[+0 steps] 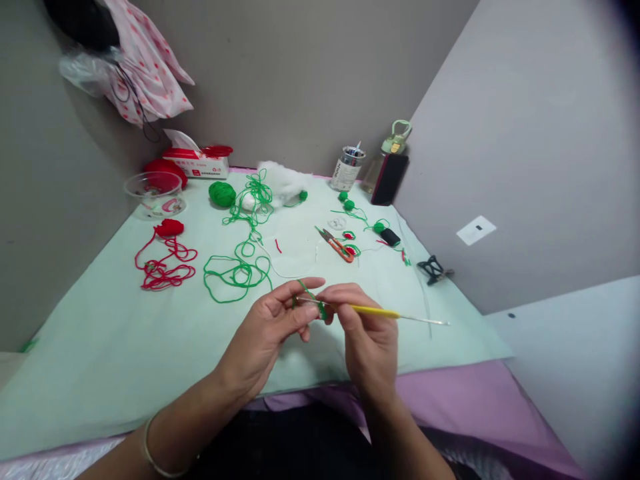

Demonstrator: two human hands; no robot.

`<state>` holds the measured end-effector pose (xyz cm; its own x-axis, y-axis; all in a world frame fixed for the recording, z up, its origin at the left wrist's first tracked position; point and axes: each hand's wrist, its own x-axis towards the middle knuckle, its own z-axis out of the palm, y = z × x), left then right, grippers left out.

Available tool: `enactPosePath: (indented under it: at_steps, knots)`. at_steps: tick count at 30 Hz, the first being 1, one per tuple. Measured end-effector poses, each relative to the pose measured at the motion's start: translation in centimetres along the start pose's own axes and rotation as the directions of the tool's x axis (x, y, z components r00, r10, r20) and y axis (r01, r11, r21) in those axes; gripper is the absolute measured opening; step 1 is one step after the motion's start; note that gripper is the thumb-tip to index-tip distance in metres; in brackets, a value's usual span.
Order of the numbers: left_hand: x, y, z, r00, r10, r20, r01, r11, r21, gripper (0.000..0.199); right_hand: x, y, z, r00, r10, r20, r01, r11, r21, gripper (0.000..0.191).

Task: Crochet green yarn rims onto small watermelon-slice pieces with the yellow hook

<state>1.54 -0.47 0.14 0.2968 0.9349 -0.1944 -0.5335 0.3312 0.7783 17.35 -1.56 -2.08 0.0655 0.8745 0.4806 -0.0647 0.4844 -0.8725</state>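
Between thumb and fingers, my left hand (280,318) pinches a small green and red crochet piece (321,311). Green yarn runs over its raised index finger. My right hand (369,333) is closed round the yellow grip of a double-ended crochet hook (376,311). One metal end of the hook points left and meets the piece; the other sticks out to the right. Fingers partly hide the stitches. Loose loops of green yarn (237,278) lie on the table just beyond my left hand.
Orange-handled thread snips (336,245) lie beyond my hands, beside small crocheted pieces (352,251). Red yarn (169,267), a green yarn ball (222,194) and white stuffing (283,181) are farther back. A clear tub (156,200), can (347,170), phone (390,180) and black stand (434,269) flank the table.
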Motion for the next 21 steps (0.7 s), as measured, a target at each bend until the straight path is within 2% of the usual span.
enactPosePath:
  at_steps: [5,9,14,17,21]
  knots:
    - [-0.2,-0.5,-0.1,0.998,0.063,-0.006,-0.062,0.989,0.135,0.023,-0.3,0.6,-0.4,0.996,0.091,-0.013,-0.090,0.994,0.062,0.018]
    - [-0.1,-0.5,-0.2,0.998,0.056,-0.027,-0.052,0.992,0.115,0.023,-0.2,0.7,-0.6,0.986,0.165,-0.015,-0.160,0.972,0.172,0.018]
    - [-0.3,-0.4,-0.3,0.999,0.037,0.001,-0.036,0.991,0.126,0.020,0.2,0.2,-0.4,0.984,0.176,-0.024,-0.162,0.947,0.276,0.023]
    - [-0.5,-0.5,-0.5,0.998,0.070,-0.003,-0.069,0.983,0.172,0.019,0.1,-0.1,-0.6,0.988,0.152,-0.004,-0.148,0.962,0.230,0.025]
    - [-0.6,-0.7,-0.8,0.991,0.133,0.008,-0.130,0.959,0.250,0.018,-0.4,-0.4,-0.9,0.997,0.076,0.003,-0.076,0.994,0.085,0.026]
